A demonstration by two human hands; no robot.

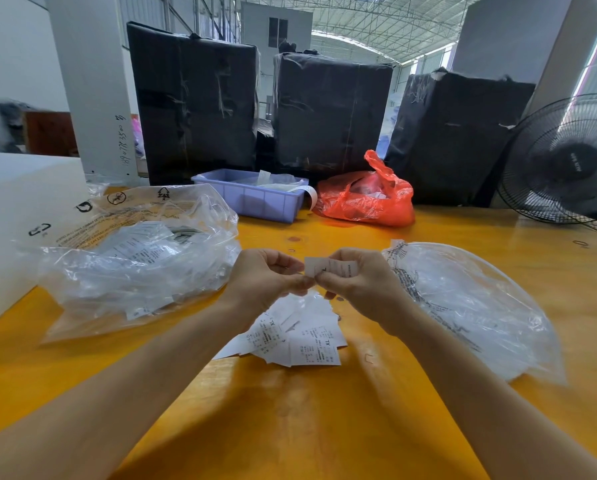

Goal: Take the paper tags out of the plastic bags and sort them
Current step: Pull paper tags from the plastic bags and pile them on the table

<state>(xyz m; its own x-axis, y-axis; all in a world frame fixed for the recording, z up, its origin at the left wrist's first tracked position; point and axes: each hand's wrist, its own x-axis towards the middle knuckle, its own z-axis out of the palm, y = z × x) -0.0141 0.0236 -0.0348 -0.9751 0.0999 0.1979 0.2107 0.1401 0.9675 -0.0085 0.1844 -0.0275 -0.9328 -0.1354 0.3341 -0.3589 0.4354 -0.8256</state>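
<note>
A yellow wooden bench point(463, 230) carries a blue plastic bin point(252, 199) at its far edge, with a red carrier bag point(370, 202) just beside it on the right. Behind them stand three large bales wrapped in black plastic point(331, 112). A black fan point(564, 157) sits at the far right, a white box point(9, 209) at the left, and a white pillar point(89, 84) behind it.

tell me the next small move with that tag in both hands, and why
Probably lay the white paper tag, pinched by the left hand and right hand, onto the loose pile of white printed tags directly below; it shows "XL", as those do.
</note>
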